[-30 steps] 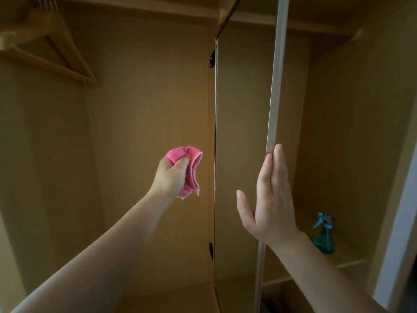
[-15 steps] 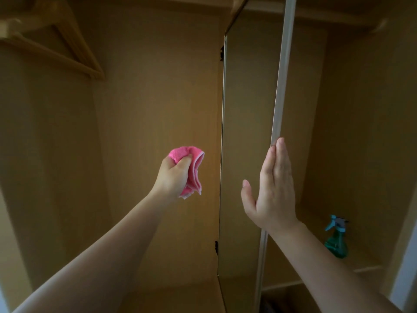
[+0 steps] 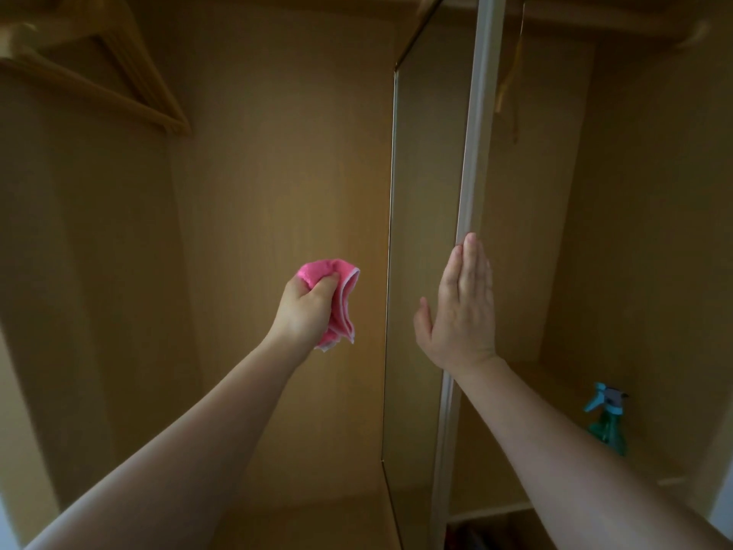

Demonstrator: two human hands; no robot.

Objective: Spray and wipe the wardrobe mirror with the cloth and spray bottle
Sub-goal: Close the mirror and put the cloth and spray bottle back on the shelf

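Left hand (image 3: 305, 311) has the pink cloth (image 3: 341, 299) bunched up just left of the mirror (image 3: 424, 232). Right hand (image 3: 462, 311) lies flat, fingers straight, against its frame edge; spray bottle (image 3: 607, 420) sits on the shelf (image 3: 670, 476) off right.

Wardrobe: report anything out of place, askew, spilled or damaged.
Nothing stands out. The spray bottle stands upright on the right-hand shelf, the hangers hang at upper left, the left hand grips the pink cloth, and the right hand lies flat against the mirror door. No spill or damage shows.
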